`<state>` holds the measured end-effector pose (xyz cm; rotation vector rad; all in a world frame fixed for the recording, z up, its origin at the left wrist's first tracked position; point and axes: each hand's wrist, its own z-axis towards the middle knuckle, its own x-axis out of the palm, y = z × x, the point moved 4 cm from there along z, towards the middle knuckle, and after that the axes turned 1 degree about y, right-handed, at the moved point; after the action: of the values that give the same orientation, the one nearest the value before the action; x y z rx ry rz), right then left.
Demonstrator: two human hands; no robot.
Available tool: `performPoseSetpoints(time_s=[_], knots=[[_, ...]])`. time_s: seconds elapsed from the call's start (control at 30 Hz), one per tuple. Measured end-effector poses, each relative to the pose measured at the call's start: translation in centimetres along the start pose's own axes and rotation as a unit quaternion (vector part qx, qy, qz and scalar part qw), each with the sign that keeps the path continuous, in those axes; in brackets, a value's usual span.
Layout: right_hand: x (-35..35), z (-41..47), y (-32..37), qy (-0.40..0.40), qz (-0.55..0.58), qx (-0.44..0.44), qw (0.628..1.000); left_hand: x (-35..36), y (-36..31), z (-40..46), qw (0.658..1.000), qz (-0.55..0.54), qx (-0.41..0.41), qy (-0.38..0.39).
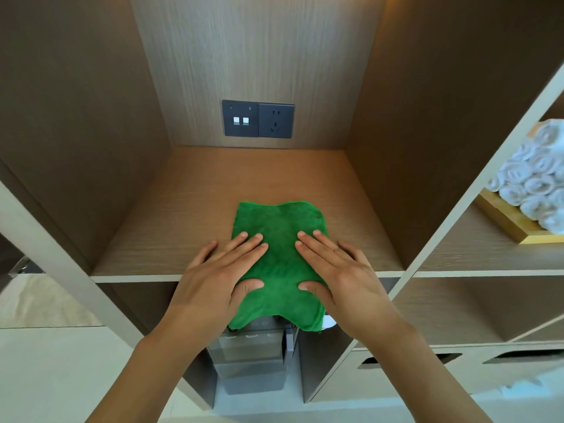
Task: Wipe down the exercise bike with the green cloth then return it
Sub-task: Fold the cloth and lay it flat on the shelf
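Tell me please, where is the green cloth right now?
The green cloth lies mid-frame on the wooden shelf, its near end overhanging the front edge, under the left hand and right hand.

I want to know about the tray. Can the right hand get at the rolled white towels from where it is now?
Probably not directly. The right hand rests flat on the green cloth, and an upright divider panel stands between this compartment and the rolled white towels. It must go around.
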<state>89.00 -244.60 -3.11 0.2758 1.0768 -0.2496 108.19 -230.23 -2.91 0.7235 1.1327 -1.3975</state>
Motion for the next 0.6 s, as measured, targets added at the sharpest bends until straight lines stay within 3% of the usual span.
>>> performPoseSetpoints(time_s=[0.33,0.5,0.6], knots=[[-1.4,-0.4,0.6,-0.074,0.032,-0.025,0.996,-0.7,-0.4,-0.8,0.995,-0.071,0.008,-0.068],[-4.5,1.0,0.6,-0.094,0.216,0.074,0.969,-4.5,-1.6,0.1,0.975,-0.192,-0.028,-0.109],[-7.2,2.4,0.9,-0.106,0.340,0.122,0.927,-7.8,-2.4,0.8,0.936,-0.314,-0.074,-0.143]])
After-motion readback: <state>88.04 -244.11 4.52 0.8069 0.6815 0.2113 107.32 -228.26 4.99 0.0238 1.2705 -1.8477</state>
